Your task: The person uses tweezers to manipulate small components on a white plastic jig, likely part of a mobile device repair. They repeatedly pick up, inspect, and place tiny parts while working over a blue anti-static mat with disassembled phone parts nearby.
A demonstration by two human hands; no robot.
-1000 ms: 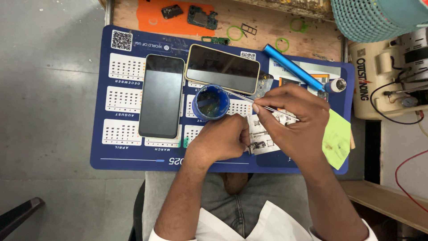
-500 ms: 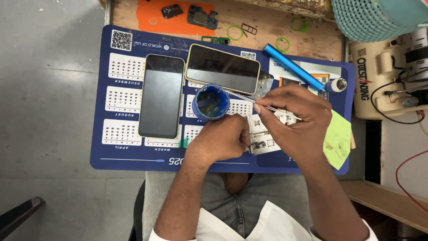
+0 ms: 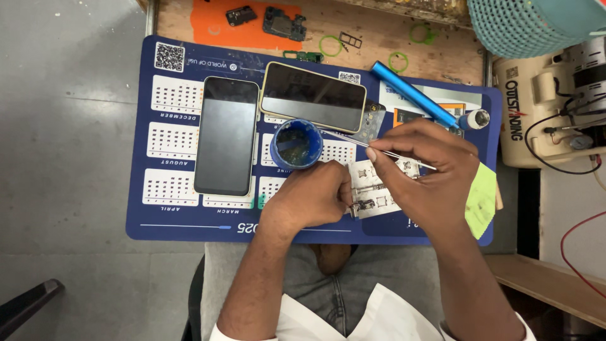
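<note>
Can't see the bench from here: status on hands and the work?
Right hand pinches thin tweezers, tip toward blue paste pot. Left hand steadies small white board. Two phones beside pot, apart.

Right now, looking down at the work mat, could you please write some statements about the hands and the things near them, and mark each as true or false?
1. The right hand holds thin metal tweezers whose tip points toward the small blue pot. True.
2. The left hand holds the blue pot. False: it rests on the white circuit board, beside the pot.
3. Two phones lie on the blue mat, the black phone lengthwise and the yellow-edged phone crosswise. True.
4. The blue tube tool is in the left hand. False: it lies on the mat, beyond the right hand.
</note>
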